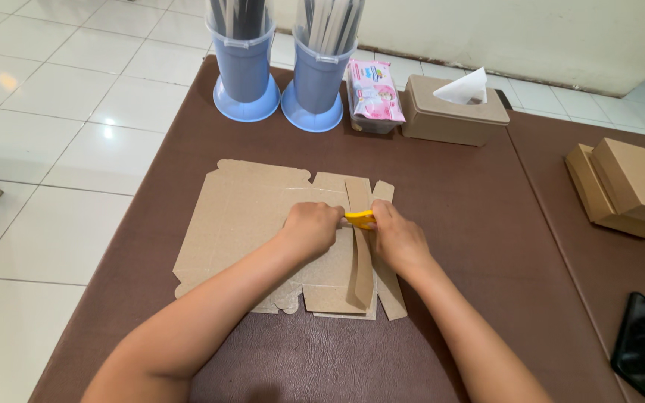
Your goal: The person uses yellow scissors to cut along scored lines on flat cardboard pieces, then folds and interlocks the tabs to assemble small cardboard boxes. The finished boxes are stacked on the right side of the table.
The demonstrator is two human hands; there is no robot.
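Flat cardboard box blank [248, 216] lying on the brown tabletop [472, 194], left hand [312, 227] pressing on it with grip curled together; right hand [397, 240] grip clamped on a small yellow tool [360, 219] along a raised flap [360, 246]; two blue holders [278, 82], tissue box [449, 116] behind

Cardboard sheet [248, 224] on table [472, 224], ctr.

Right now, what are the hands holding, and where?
The right hand grips a yellow tool at its right end; the left hand presses the flat cardboard beside the fold.
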